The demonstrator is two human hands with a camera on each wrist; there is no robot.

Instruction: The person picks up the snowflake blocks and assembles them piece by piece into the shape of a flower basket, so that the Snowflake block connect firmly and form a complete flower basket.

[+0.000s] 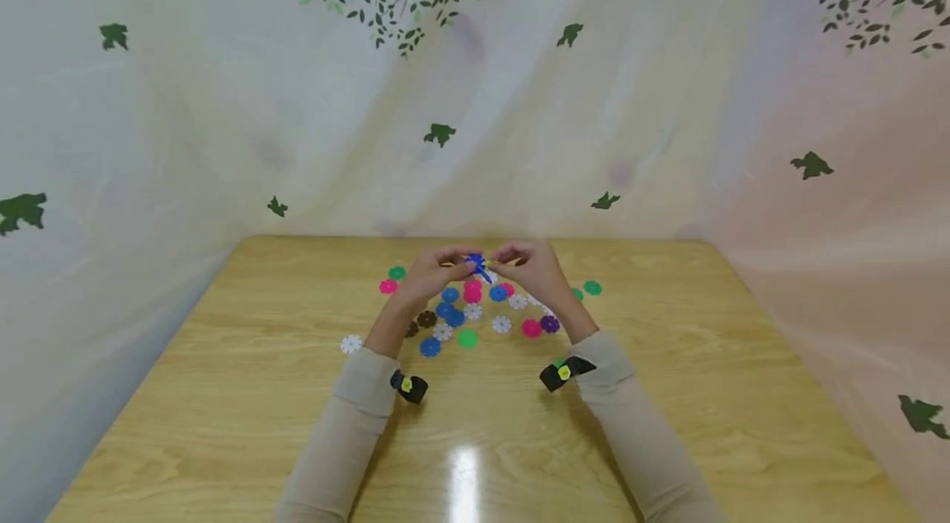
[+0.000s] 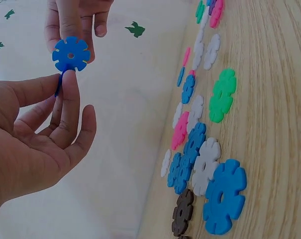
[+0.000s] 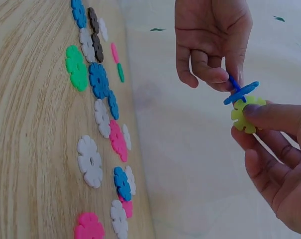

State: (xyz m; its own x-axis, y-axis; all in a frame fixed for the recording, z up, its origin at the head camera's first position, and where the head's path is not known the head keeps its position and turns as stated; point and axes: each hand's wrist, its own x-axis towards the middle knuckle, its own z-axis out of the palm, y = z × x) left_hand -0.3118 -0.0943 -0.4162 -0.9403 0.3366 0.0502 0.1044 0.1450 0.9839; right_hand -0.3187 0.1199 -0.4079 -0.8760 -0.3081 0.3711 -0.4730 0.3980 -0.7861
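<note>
Both hands up over far part of bench (image 1: 475, 412), clear of its top. L hand (image 2: 38, 132) pinches a dark-blue disc (image 3: 234, 82) at its rim, thumb vs. fingers; R hand (image 3: 284, 149) pinches a yellow disc (image 3: 243, 123), thumb pressed flat on its face. Btwn them a blue disc (image 2: 71, 48) sits crosswise on the dark-blue one, so we take those two as slotted. Yellow meets the blue; can't tell if its notch is seated.

Risks, as we judge:
- Misaligned notch. If yellow goes in skewed, rim would ride on rim & slip off; R thumb hides part of the yellow, so hard for us to check.
- Joint popping. Push on yellow might lever blue off dark-blue, esp. w/ L grip only at the edge & nothing under the blue.
- Drop. Thin rims, fingertip hold; pcs could fall among the loose discs, e.g. white disc (image 1: 500, 324), green disc (image 1: 467, 338), purple disc (image 1: 550, 324), & be mixed up. Near far edge too, so a bounce might carry one off, toward the cloth (image 1: 490, 185).
- Overpress. Too much squeeze could bend a notch tooth; stiffness unknown to us.
</note>
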